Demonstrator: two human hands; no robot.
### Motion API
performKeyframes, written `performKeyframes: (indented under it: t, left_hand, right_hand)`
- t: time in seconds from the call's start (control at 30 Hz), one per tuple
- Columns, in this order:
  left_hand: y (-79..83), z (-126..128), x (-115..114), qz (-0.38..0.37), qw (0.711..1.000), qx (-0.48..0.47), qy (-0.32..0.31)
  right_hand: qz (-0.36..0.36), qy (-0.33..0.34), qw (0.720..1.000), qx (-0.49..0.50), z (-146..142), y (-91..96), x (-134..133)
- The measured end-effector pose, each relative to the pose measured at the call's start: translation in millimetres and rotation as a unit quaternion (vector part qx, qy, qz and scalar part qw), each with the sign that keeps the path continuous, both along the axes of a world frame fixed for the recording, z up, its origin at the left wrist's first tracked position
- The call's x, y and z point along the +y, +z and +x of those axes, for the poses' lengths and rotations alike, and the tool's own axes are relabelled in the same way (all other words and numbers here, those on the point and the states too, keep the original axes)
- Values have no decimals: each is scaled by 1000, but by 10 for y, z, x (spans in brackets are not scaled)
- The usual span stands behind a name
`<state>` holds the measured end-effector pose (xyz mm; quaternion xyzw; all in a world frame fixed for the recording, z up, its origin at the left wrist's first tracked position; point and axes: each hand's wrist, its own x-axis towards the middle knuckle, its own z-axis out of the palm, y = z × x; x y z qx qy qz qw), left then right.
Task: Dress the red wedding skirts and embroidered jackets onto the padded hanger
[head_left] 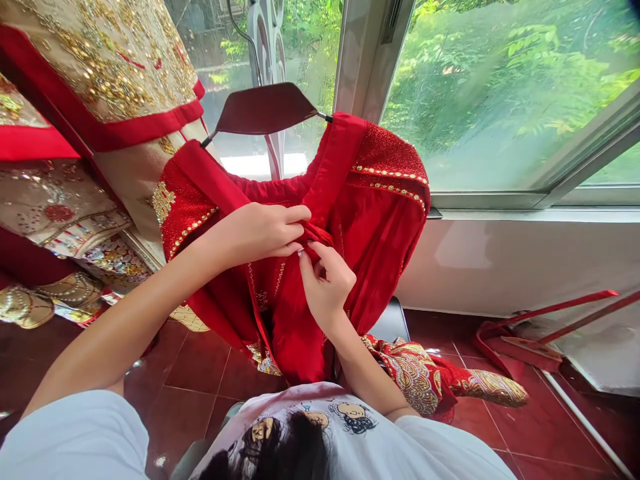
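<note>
A red garment [370,220] with gold beaded edging hangs in front of me from a clip hanger with a dark red top [265,110]. The hanger's clips hold its waistband at both sides. My left hand [270,230] reaches across from the left, its fingers pinching a fold of the red cloth near the middle. Just below and to the right, my right hand [327,273] is closed on the same cloth, thumb and finger pressed together. The two hands nearly touch. Whether a small fastener sits between the fingertips is hidden.
Gold-beaded costumes [125,60] with red trim hang at the left. A window [500,100] stands behind. Patterned red and gold fabric [415,373] lies over a dark chair [393,320]. A dustpan [525,350] and a white pole [580,413] are at the right on the tiled floor [195,367].
</note>
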<state>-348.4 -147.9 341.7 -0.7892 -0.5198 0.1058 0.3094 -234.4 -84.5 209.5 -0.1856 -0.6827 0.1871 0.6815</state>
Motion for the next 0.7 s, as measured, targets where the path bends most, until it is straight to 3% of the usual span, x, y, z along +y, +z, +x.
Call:
performKeyframes:
  t: [0.23, 0.6, 0.7]
  left_hand:
    - [-3, 39, 9, -2, 1000, 7, 24]
    - [-47, -19, -23, 24, 995, -92, -14]
    - [-45, 2, -52, 41, 996, -82, -14]
  right_hand:
    - [10, 5, 1000, 8, -19, -4, 14]
    - [9, 1, 1000, 4, -46, -36, 22]
    - [12, -9, 1000, 2, -67, -29, 19]
